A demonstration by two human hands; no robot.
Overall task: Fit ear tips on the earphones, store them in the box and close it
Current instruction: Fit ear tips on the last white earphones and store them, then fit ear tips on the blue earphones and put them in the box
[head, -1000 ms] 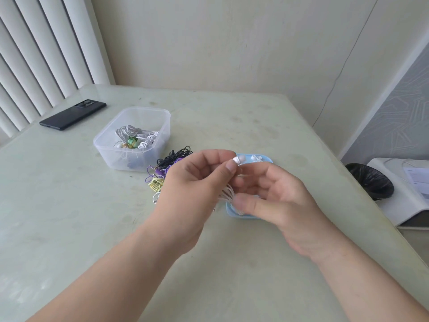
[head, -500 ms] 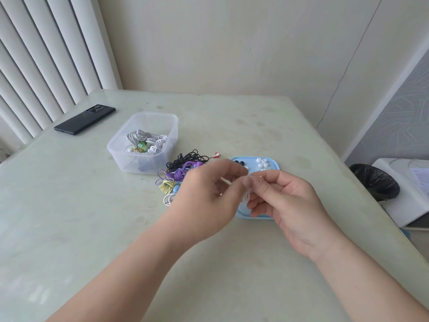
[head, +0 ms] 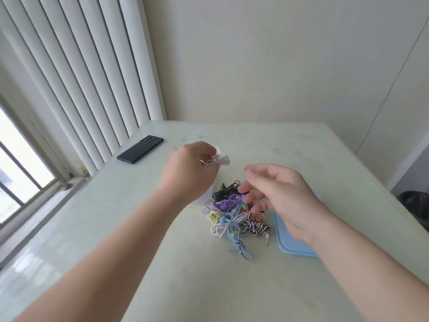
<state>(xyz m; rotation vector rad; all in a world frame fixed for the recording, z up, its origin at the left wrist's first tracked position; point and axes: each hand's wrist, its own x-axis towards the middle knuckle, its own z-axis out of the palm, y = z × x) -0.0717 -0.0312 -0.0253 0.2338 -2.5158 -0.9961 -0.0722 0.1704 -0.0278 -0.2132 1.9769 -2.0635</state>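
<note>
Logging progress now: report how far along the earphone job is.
Done: cannot tell; the clear box is mostly hidden behind the left hand. In hand: the left hand grips a blurred white earphone bundle; the right hand hovers open over the pile. Left: a pile of coiled earphones lies on the table, and the blue lid lies beside it, so the box is not closed.

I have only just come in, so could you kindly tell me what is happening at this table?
A person is handling earphones at a table. The left hand grips a bundled white earphone set, raised beyond the pile of coloured earphones. The right hand hovers open above that pile, holding nothing. A blue lid lies flat beside the pile, partly under the right hand.
</note>
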